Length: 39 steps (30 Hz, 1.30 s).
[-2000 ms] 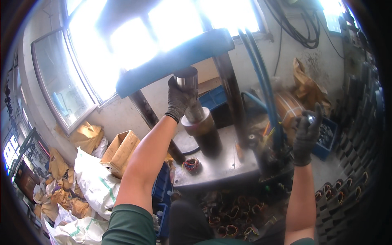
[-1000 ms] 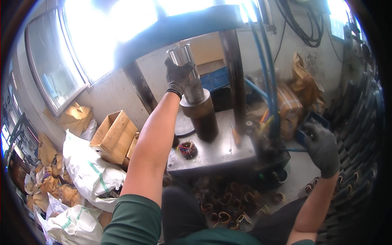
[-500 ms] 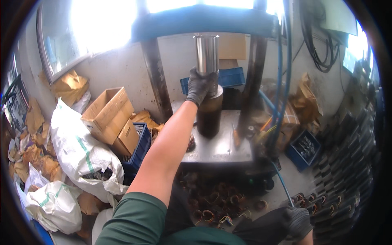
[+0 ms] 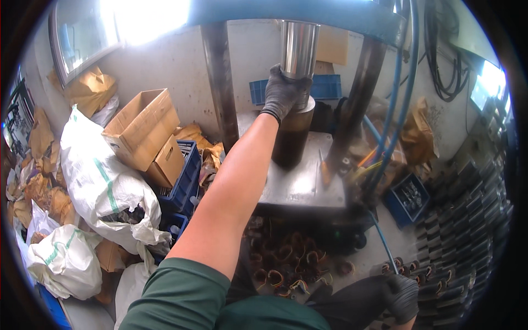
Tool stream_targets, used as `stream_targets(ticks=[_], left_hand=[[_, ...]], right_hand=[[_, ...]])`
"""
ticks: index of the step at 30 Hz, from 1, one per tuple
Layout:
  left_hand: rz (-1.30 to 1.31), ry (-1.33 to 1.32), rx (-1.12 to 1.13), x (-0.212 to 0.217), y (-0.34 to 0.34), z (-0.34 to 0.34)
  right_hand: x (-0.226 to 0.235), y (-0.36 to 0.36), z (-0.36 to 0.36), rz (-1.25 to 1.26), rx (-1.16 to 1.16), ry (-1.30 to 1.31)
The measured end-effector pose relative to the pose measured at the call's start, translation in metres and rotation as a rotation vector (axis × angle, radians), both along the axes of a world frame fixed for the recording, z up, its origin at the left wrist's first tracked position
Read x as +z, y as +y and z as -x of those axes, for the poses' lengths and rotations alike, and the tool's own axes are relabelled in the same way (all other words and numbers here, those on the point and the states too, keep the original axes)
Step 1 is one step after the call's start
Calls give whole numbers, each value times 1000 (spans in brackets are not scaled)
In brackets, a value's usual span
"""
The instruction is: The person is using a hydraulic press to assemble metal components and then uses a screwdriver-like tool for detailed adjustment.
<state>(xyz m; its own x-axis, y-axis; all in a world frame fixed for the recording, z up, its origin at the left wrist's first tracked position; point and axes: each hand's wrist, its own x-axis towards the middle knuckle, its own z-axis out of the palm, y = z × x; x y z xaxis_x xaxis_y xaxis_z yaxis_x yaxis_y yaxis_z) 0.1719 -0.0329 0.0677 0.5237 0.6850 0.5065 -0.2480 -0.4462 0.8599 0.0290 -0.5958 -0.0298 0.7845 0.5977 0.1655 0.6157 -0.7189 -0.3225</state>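
Observation:
My left hand (image 4: 285, 91), in a dark grey glove, is closed round a short metal cylinder (image 4: 303, 101). The glove hides most of that piece. It sits between the shiny ram (image 4: 300, 49) of a blue-framed press and a dark upright cylinder (image 4: 292, 137) on the steel press bed (image 4: 291, 192). At the lower right, my right hand (image 4: 401, 297), also gloved, is closed at the near end of a thin blue lever (image 4: 383, 239), beside my knee. The fingers of this hand are partly hidden.
Press columns (image 4: 220, 82) flank the ram; blue hoses (image 4: 397, 104) hang at right. An orange-handled tool (image 4: 325, 173) lies on the bed. Wired copper coils (image 4: 286, 264) cover the floor beneath. White sacks (image 4: 104, 181) and cardboard boxes (image 4: 140, 126) stand left, stacked dark parts (image 4: 467, 220) right.
The whole view has shifted, so the press appears higher and slightly further right. Both hands keep their holds, the left on the metal cylinder and the right on the lever.

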Motion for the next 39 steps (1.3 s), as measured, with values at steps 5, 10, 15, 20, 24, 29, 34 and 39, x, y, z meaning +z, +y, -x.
stream_targets(ticks=[5, 10, 15, 20, 24, 29, 34, 39], left_hand=[[8, -56, -53, 0, 0, -1], [0, -38, -5, -3, 4, -6], [-5, -63, -46, -2, 2, 2], [-71, -161, -28, -6, 4, -1], [202, -349, -458, -9, 25, -25], [303, -388, -537, -12, 19, -12], [223, -303, -357, -2, -4, -22], [-207, -67, 38, -15, 21, -23]], right_hand=[[9, 5, 0, -36, -8, 38], [15, 4, -1, -31, -37, 109], [39, 23, -18, -72, -7, 99], [86, 73, -113, -297, 114, -585], [118, 101, -164, -393, 66, -776], [102, 98, -142, -314, 92, -698], [56, 12, -41, 194, 280, 132], [-10, -8, -5, 333, 222, -21]])
